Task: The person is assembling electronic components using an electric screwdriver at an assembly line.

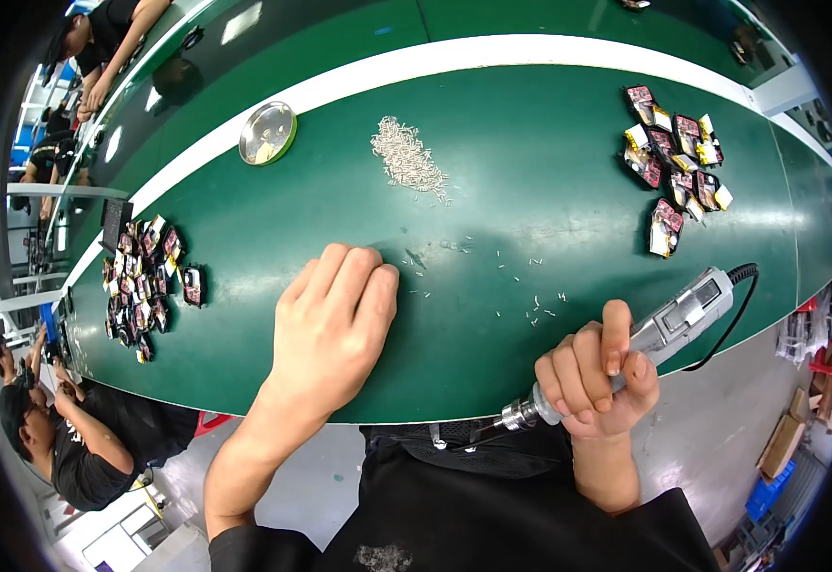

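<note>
A grey electric screwdriver (659,329) lies across my right hand (597,372), fingers wrapped round its body and the index finger raised. Its metal chuck and thin bit point left, towards my waist, at the bench's near edge. My left hand (340,319) rests over the green bench, back up, with its fingers curled down and together. Whatever the fingertips may hold is hidden beneath them. Just right of that hand lie scattered small screws (537,307). Farther off is a dense pile of silvery screws (406,157).
Small black-cased units with wires and yellow-white tabs sit in a left cluster (140,286) and a right cluster (669,157). A round green-rimmed dish (268,133) stands near the white far rail (492,52). The screwdriver's black cord (735,319) loops at right. Other people work at left.
</note>
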`<action>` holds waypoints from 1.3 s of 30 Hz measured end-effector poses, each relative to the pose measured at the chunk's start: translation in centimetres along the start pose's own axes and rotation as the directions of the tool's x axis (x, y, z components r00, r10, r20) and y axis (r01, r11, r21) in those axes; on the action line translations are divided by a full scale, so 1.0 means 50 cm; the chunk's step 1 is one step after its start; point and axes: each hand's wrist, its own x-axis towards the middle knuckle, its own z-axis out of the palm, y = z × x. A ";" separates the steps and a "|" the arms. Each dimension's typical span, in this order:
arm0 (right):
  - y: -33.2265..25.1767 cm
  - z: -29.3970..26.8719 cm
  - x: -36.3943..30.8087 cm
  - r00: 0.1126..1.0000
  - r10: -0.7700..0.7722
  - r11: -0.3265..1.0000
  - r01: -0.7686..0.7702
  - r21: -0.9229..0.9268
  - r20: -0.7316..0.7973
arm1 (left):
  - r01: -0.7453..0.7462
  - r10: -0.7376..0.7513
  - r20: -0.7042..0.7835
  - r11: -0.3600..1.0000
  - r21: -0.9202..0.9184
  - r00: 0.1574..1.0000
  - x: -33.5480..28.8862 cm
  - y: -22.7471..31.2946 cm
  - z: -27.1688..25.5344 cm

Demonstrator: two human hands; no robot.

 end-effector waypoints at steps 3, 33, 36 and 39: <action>0.003 0.000 0.006 1.000 0.002 1.000 -0.002 0.013 -0.014 | 0.251 -0.277 -0.050 0.921 -0.299 0.960 -0.034 0.030 -0.012; 0.019 0.140 0.093 0.964 -0.255 0.959 0.262 -0.106 0.072 | 0.148 -0.566 0.308 -0.311 -0.939 0.764 -0.105 0.153 -0.012; 0.014 0.135 0.095 0.966 -0.234 0.957 0.249 -0.147 0.114 | 0.186 -0.600 0.078 0.121 -0.975 0.796 -0.100 0.146 -0.003; 0.006 0.123 0.092 0.962 -0.225 0.944 0.255 -0.211 0.155 | 0.162 -0.543 -0.157 0.494 -0.854 0.825 -0.078 0.143 0.001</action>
